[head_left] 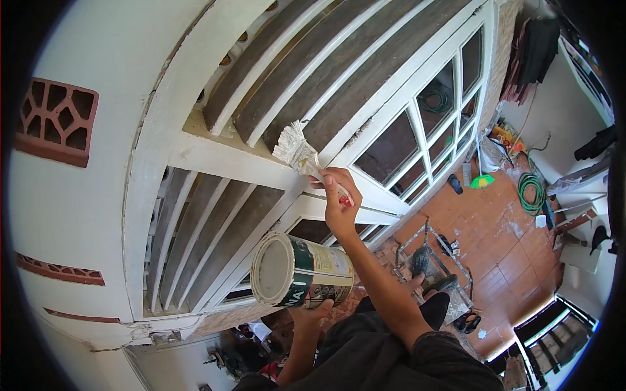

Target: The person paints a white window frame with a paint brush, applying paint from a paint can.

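Note:
My right hand [340, 199] is closed around the handle of a paintbrush [300, 153], its wide bristles caked with white paint. The bristle tips overlap the lower edge of the slatted vent [313, 72], close to the white crossbeam [228, 154]. Below, my left hand [312, 313] grips a paint can [319, 267] from its underside, with the fingers partly hidden behind it. The can is tilted, and its pale round end [272, 268] faces left.
White-framed window panes [407, 140] run beside the slats. Under me stands a metal scaffold frame [430, 260] on a tiled floor [508, 260]. A green hose [531, 193], a broom [482, 180] and several shoes lie lower down.

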{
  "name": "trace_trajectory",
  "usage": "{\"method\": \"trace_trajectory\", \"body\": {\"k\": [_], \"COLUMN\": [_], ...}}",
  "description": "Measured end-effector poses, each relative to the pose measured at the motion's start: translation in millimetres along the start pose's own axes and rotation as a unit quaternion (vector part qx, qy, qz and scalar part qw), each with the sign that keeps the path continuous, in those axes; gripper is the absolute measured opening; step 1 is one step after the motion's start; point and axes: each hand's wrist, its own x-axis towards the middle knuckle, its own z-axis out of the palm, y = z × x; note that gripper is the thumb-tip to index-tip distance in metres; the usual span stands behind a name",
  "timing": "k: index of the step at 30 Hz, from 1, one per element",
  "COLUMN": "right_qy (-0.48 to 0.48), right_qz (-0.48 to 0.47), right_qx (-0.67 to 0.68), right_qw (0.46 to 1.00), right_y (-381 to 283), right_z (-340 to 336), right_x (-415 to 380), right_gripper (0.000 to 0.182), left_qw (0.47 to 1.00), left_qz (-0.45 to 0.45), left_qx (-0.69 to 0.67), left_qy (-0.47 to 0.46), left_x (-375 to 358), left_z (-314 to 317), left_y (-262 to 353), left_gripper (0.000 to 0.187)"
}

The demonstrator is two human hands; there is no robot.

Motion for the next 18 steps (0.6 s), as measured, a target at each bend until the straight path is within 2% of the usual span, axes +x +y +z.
{"method": "trace_trajectory", "body": {"k": [4, 7, 10, 13, 15, 18], "right_qy": [-0.006, 0.031, 0.028, 0.057, 0.115, 0.101], "right_qz": [-0.022, -0.03, -0.019, 0.064, 0.077, 0.077], "right_qx": [-0.045, -0.036, -0.032, 0.062, 0.052, 0.103], "right_qw": [0.999, 0.998, 0.999, 0.994, 0.989, 0.987], "right_y": [7.5, 10.0, 7.5, -8.1, -25.7, -31.3], "right_z": [-3.0, 5.1, 5.1, -2.3, -5.9, -5.5], "right_x": [2.1, 4.1, 3.8, 5.4, 4.4, 1.1], "right_gripper": [0.02, 0.016, 0.017, 0.019, 0.031, 0.03], "left_qw": [0.998, 0.997, 0.996, 0.997, 0.997, 0.999], "left_qz": [-0.062, -0.061, -0.067, -0.061, -0.036, -0.038], "left_qx": [-0.014, -0.042, -0.055, -0.051, -0.064, -0.027], "left_qy": [-0.003, 0.001, -0.001, -0.004, -0.014, -0.023], "left_x": [-0.5, 0.8, -0.5, -3.7, -3.3, -5.7], "left_z": [-2.2, 5.2, 8.2, 4.1, 7.1, -5.7], "left_y": [-0.6, 4.2, 6.1, 3.5, 4.5, -3.9], "left_gripper": [0.094, 0.095, 0.096, 0.096, 0.095, 0.095]}}
